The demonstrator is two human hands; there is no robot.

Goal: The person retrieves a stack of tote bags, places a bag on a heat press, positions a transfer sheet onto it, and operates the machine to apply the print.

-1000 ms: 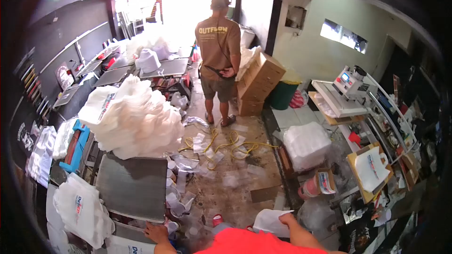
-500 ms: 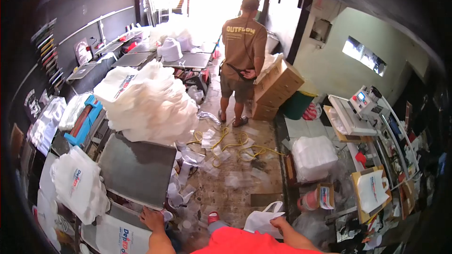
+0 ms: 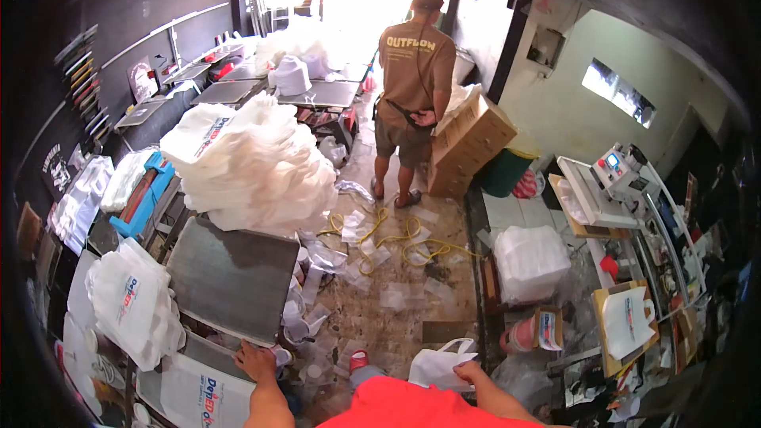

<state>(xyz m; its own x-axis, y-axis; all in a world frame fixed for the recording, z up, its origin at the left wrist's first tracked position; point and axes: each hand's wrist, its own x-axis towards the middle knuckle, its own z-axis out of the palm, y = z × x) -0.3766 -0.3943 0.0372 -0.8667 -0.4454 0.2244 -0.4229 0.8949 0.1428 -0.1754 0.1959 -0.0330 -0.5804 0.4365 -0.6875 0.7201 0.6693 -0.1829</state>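
Observation:
My right hand (image 3: 468, 372) is closed on the edge of a white tote bag (image 3: 434, 366), which hangs low in front of me with its handle loop on top. By the near edge of a dark flat board (image 3: 230, 281), my left hand (image 3: 255, 361) is spread, its fingertips at the board's rim. Just below that hand lies a white printed bag (image 3: 208, 396) on a lower surface. Left of the board is a stack of printed white bags (image 3: 131, 305).
A tall heap of white bags (image 3: 254, 170) stands beyond the board. A person (image 3: 414, 79) faces away near cardboard boxes (image 3: 472, 139). Yellow cord (image 3: 428, 254) and plastic scraps litter the floor. On the right are a wrapped white stack (image 3: 531, 263) and a press machine (image 3: 606, 190).
My view has shifted slightly. Both hands stay in nearly the same places, the right still holding the tote bag. The person ahead has barely moved.

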